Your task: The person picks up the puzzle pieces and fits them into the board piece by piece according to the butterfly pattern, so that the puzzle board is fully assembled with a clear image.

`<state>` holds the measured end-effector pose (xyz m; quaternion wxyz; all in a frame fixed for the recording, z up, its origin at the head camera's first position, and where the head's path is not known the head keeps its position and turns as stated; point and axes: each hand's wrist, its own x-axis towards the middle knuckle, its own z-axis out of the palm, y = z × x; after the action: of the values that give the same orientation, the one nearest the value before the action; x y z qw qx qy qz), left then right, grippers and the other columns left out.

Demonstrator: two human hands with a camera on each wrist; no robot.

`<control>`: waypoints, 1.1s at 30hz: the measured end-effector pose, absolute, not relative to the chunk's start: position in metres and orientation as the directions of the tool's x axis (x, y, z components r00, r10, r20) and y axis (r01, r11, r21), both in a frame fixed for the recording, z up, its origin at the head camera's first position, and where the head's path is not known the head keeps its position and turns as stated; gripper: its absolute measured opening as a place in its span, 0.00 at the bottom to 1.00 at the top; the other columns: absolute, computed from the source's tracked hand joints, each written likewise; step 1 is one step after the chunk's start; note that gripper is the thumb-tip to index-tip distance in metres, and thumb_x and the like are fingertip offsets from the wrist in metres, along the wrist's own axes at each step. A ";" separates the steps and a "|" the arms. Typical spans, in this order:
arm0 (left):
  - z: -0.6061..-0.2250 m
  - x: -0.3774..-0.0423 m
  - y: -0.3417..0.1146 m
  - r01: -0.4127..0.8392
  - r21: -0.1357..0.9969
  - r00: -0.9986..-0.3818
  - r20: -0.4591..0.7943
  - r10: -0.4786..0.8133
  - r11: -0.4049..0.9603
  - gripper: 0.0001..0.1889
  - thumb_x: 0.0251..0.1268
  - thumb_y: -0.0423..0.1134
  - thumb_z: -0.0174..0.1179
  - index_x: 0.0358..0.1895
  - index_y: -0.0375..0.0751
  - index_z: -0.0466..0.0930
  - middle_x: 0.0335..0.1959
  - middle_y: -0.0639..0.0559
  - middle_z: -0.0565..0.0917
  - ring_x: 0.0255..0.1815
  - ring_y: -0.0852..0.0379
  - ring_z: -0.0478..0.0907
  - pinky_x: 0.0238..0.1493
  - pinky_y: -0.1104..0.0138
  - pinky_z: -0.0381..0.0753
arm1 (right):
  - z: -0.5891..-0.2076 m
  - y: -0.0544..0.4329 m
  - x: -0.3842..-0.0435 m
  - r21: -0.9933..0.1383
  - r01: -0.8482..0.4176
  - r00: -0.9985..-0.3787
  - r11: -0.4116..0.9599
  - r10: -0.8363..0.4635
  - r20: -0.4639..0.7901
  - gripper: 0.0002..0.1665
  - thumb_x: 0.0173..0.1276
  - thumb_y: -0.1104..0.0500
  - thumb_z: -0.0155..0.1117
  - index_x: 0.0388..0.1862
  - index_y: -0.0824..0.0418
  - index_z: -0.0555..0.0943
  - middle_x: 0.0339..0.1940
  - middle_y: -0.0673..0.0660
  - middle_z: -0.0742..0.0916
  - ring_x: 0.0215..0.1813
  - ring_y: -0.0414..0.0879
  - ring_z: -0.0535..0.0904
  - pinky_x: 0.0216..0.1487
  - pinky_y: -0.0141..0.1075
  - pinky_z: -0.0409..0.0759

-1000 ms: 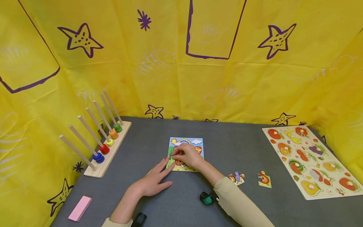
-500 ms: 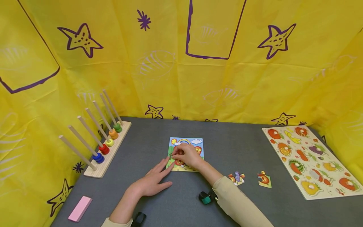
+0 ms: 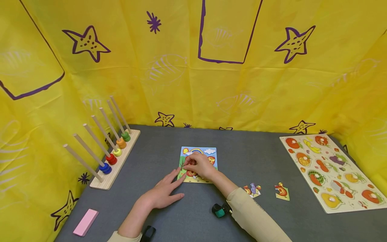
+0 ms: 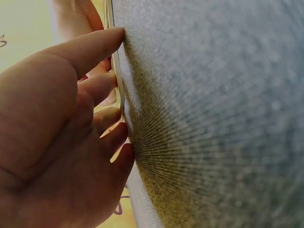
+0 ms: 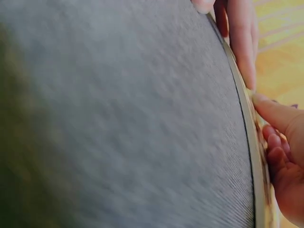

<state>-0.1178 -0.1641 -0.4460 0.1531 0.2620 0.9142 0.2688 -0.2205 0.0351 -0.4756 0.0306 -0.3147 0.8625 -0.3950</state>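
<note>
A square, brightly printed jigsaw puzzle board (image 3: 208,151) with a sun, rainbow and cloud lies mid-table in the head view. Over its left half, my right hand (image 3: 199,166) has curled fingers, thumb and forefinger pinching at a puzzle piece (image 3: 182,165) near the left edge; that piece is mostly hidden by the fingertips. My left hand (image 3: 161,191) lies with fingers spread, its fingertips at the board's lower left edge and its thumb pointing right over the table. The right wrist view has the right thumb (image 5: 271,110) pressing at the board's side.
Two loose puzzle pieces, one with purple (image 3: 253,190) and one orange-red (image 3: 282,192), lie to the right. Farther right is a fruit peg board (image 3: 332,171). A wooden peg stand with coloured rings (image 3: 116,164) and a pink block (image 3: 86,222) are at left.
</note>
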 end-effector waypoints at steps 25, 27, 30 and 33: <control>-0.446 -0.120 -0.168 0.430 0.528 -0.802 -0.150 0.578 0.733 0.36 0.71 0.51 0.56 0.75 0.38 0.58 0.77 0.37 0.51 0.75 0.35 0.51 0.66 0.40 0.58 | -0.466 0.049 -0.232 -0.775 -0.448 -0.729 0.445 -0.684 0.029 0.11 0.61 0.58 0.73 0.42 0.57 0.84 0.36 0.51 0.79 0.34 0.40 0.72 0.36 0.31 0.72; -0.446 -0.120 -0.169 0.421 0.543 -0.801 -0.153 0.578 0.727 0.37 0.71 0.51 0.57 0.75 0.37 0.57 0.78 0.38 0.51 0.75 0.35 0.50 0.67 0.40 0.57 | -0.465 0.050 -0.232 -0.787 -0.435 -0.725 0.437 -0.689 0.018 0.12 0.61 0.59 0.74 0.43 0.57 0.84 0.36 0.51 0.79 0.34 0.40 0.72 0.36 0.31 0.72; -0.445 -0.121 -0.170 0.405 0.567 -0.798 -0.165 0.580 0.718 0.37 0.70 0.50 0.58 0.76 0.37 0.56 0.78 0.40 0.49 0.76 0.36 0.48 0.67 0.39 0.55 | -0.465 0.052 -0.232 -0.803 -0.421 -0.717 0.421 -0.697 0.011 0.13 0.60 0.60 0.74 0.44 0.58 0.84 0.36 0.52 0.78 0.33 0.40 0.72 0.35 0.31 0.73; -0.445 -0.123 -0.172 0.395 0.583 -0.788 -0.183 0.588 0.710 0.38 0.70 0.50 0.57 0.76 0.37 0.54 0.78 0.40 0.48 0.77 0.37 0.46 0.68 0.40 0.54 | -0.466 0.053 -0.233 -0.810 -0.415 -0.712 0.415 -0.702 0.005 0.14 0.60 0.60 0.74 0.45 0.58 0.84 0.36 0.51 0.78 0.33 0.40 0.72 0.35 0.31 0.73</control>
<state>-0.1230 -0.1719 -0.4448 0.1808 0.2711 0.9067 0.2676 -0.2327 0.0530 -0.4662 0.1704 -0.3391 0.8237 -0.4214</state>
